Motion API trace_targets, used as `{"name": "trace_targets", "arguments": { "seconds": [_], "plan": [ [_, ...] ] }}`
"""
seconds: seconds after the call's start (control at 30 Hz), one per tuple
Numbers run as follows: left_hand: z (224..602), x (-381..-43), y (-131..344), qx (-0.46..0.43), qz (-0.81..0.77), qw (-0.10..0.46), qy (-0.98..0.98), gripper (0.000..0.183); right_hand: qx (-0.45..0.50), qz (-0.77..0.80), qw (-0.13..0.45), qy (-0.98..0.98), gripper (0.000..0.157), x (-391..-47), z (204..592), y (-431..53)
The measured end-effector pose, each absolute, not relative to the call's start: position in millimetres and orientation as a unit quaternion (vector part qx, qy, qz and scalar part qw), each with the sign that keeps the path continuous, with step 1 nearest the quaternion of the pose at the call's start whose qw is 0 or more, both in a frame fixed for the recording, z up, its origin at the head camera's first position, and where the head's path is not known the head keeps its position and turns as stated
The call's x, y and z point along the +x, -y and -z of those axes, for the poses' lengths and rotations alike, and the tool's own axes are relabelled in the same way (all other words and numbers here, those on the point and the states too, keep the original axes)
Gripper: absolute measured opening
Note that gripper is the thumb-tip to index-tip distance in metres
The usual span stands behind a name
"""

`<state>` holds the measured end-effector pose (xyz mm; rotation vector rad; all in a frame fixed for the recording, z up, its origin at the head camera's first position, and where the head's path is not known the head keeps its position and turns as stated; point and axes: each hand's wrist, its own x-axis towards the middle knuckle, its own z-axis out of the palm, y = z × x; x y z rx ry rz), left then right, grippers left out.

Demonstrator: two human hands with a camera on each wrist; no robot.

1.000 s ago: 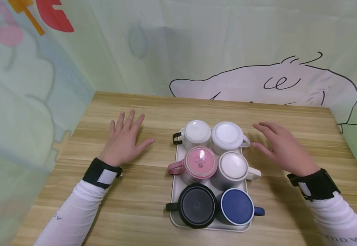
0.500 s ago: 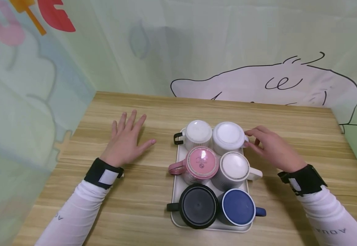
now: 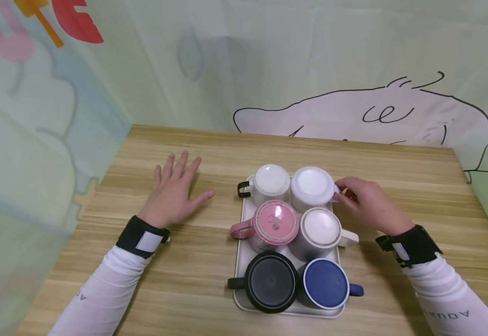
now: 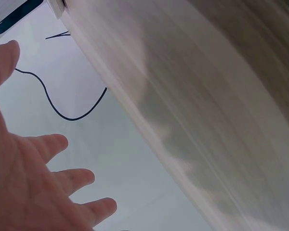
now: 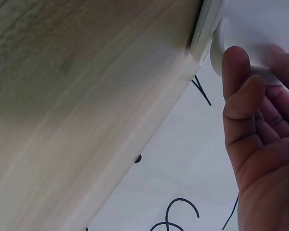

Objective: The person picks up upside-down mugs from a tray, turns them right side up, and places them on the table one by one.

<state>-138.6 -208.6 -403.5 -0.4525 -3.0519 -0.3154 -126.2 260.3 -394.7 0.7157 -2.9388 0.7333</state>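
Note:
At the back right of a white tray (image 3: 239, 259), a white mug (image 3: 312, 185) stands upside down. My right hand (image 3: 369, 204) pinches its handle (image 5: 217, 54) between fingers and thumb, as the right wrist view also shows. The mug's base is level with its neighbours. Left of the tray, my left hand (image 3: 169, 198) is held palm down over the table with its fingers spread, holding nothing. Beside the gripped mug sits a white mug with a black-and-white handle (image 3: 271, 179); in front of it is a ribbed whitish mug (image 3: 321, 227).
Also upturned on the tray are a pink mug (image 3: 275, 223), a black mug (image 3: 271, 282) and a blue mug (image 3: 325, 283). Their handles jut past the tray's sides. The wooden table (image 3: 202, 284) ends at a printed cloth backdrop (image 3: 269, 65).
My right hand has moved left to the back right white mug, and its fingers have closed on the handle. The left hand and the mugs stay practically where they were.

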Motion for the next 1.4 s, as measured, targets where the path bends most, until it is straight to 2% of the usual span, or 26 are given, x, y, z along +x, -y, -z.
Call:
{"name": "trace_targets", "arguments": {
  "seconds": [0.43, 0.67, 0.93, 1.27, 1.4],
  "plan": [
    [400.8, -138.4, 209.3, -0.147, 0.104, 0.021, 0.983, 0.097, 0.242, -0.237, 0.022, 0.941, 0.025, -124.8, 396.1, -262.4],
    [396.5, -139.4, 208.0, -0.15, 0.105, 0.025, 0.983, 0.096, 0.265, -0.256, 0.063, 0.928, 0.022, -124.7, 388.5, -268.8],
    [388.2, -140.5, 203.7, -0.161, 0.111, 0.042, 0.98, 0.097, 0.262, -0.275, 0.112, 0.918, 0.028, -128.7, 369.3, -273.5],
    [365.5, -144.4, 184.2, -0.202, 0.137, 0.069, 0.967, 0.094, 0.229, -0.346, 0.136, 0.9, 0.03, -136.4, 344.0, -261.8],
    [356.9, -145.6, 172.6, -0.225, 0.168, 0.088, 0.956, 0.093, 0.226, -0.388, 0.145, 0.882, 0.026, -141.1, 338.0, -253.6]
  ]
}}
